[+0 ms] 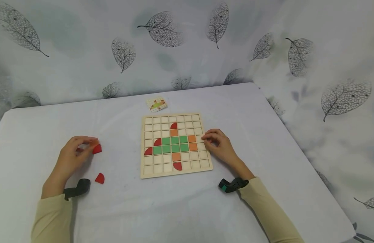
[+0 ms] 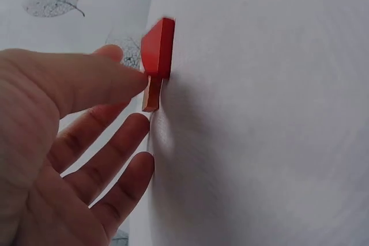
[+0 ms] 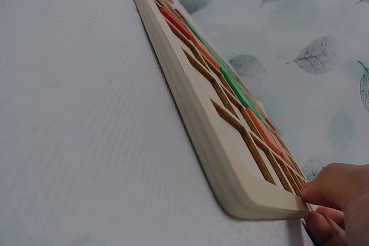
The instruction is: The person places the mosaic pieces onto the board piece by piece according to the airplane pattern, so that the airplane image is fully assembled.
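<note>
In the head view my left hand (image 1: 73, 153) is at the left of the table, thumb and forefinger pinching a red quarter-circle tile (image 1: 97, 149). An orange piece (image 2: 151, 94) sits against that tile at the thumb tip in the left wrist view. Another red quarter-circle tile (image 1: 100, 178) lies nearer me on the cloth. My right hand (image 1: 219, 144) grips the right edge of a wooden grid board (image 1: 177, 174), with the thumb on the rim in the right wrist view. Green squares (image 1: 175, 147), orange squares (image 1: 191, 138) and red quarter-circles (image 1: 177, 166) fill some cells.
A small pattern card (image 1: 156, 104) lies behind the board, showing a similar coloured figure. White cloth (image 1: 129, 209) covers the table. Leaf-printed fabric (image 1: 187, 44) hangs behind and to the right. Each wrist wears a black camera mount (image 1: 233, 185).
</note>
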`<state>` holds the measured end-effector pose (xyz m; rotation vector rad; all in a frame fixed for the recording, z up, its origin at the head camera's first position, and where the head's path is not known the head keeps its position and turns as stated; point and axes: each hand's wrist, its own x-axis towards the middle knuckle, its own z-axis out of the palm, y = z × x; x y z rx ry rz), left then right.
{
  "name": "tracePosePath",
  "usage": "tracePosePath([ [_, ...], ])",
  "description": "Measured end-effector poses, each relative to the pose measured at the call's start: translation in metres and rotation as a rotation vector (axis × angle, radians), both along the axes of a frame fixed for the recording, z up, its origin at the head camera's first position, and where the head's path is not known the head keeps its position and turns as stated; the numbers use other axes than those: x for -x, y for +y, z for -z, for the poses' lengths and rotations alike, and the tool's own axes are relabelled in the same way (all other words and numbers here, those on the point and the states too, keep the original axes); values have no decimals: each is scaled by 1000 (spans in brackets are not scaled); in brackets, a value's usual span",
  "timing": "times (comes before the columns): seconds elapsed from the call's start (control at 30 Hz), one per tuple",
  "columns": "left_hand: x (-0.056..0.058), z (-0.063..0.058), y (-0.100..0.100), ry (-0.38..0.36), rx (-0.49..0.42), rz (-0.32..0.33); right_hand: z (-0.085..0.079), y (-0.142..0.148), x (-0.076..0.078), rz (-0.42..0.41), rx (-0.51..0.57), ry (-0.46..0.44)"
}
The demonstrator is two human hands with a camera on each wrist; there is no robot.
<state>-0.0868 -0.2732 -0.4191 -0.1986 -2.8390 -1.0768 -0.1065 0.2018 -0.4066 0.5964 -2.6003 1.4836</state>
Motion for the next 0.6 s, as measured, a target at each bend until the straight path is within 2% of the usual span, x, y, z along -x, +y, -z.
tracePosePath([
  [0.13,3,-1,-1,-35,31,17,0,1,0,-3,8,1],
  [0.47,6,-3,-3,-122,71,6,2,1,1,5,12,12],
  [0.6,6,-4,-6,-145,69,-7,22,8,10,14,15,9],
])
